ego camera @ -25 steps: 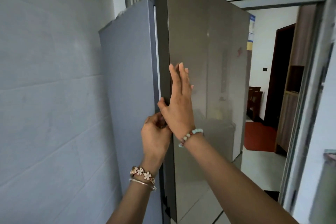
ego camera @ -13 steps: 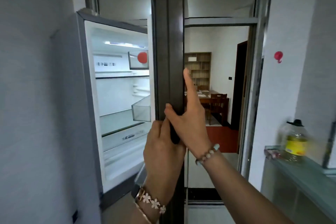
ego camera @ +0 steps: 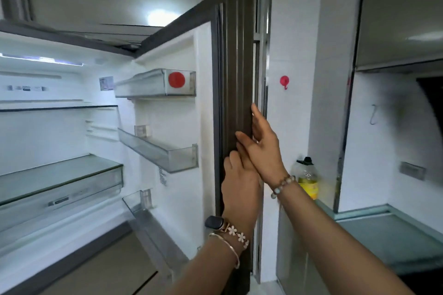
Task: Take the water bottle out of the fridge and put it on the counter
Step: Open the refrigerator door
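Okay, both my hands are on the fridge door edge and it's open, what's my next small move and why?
Probably let go with the left hand, keeping the right hand on the door, and look lower in the fridge. The shelves and door bins in view show no water bottle, so it isn't yet found.

Table at right, pale green glass-like top, runs along white wall into corner. Oil bottle, yellow contents and label, black cap, stands upright on table's near-left end, by wall. Inside open fridge: glass shelves bare. Door bins clear plastic; top bin carries round red sticker on front.
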Demonstrator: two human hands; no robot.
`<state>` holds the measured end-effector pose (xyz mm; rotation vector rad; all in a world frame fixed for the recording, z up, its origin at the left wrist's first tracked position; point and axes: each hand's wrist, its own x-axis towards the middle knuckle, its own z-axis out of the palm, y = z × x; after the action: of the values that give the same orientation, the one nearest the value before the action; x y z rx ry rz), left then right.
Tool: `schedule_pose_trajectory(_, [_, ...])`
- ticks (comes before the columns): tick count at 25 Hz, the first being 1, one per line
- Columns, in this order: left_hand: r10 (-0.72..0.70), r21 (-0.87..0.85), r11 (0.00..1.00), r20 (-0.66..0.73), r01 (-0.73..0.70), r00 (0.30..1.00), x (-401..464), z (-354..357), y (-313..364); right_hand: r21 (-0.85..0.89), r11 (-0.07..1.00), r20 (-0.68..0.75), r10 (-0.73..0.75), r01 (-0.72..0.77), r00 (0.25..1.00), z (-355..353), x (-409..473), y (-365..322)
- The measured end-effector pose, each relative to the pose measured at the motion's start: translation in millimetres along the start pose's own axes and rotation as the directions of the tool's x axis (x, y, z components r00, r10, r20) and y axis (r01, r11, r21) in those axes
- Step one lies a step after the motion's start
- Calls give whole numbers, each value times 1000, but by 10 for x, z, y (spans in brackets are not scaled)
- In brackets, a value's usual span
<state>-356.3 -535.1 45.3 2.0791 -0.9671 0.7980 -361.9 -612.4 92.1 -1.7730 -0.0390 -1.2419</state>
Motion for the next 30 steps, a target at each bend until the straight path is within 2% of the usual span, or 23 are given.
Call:
schedule_pose_trajectory(2, [-4,-5,1000,52,5,999,180,330,195,-3,1000,-5,24,-24,1000,-278,227,218])
schedule_pose_trajectory(5, [23,19,1000,44,-24,999,459,802,441,6,997,-23,71,-71,997,-600,570,613])
schedule_pose_trajectory(8, [41,-10,999,40,-40,998,752,1232,551,6,995,-32,98,-98,995,-847,914,1032])
schedule_pose_trajectory(13, [23,-43,999,119,-18,993,1194,1815,651,48,991,-16,128,-127,992,-1118,1367,1566])
schedule_pose_trajectory(20, [53,-75,996,132,-43,990,1403,2118,634,71,990,57,118,-122,991,-1229,1525,1746])
schedule_pose_trajectory(22, [94,-153,985,119,-76,988,1401,2040,607,22,994,68,107,-109,992,-1260,1505,1698])
schedule_pose_trajectory(24, [168,-353,929,147,-107,975,1347,1821,535,-10,999,-19,34,-34,999,-1308,1434,1583])
schedule_pose_trajectory(26, [183,-593,805,208,-25,961,1294,1481,351,127,991,-90,-40,52,995,-1332,1344,1426])
schedule_pose_trajectory(28, [96,-779,614,233,126,968,1241,1054,54,439,898,-12,-22,25,1000,-1269,1255,1202])
schedule_pose_trajectory(30, [-82,-830,520,184,200,979,1139,581,-339,676,723,182,20,-140,983,-1043,1190,1052])
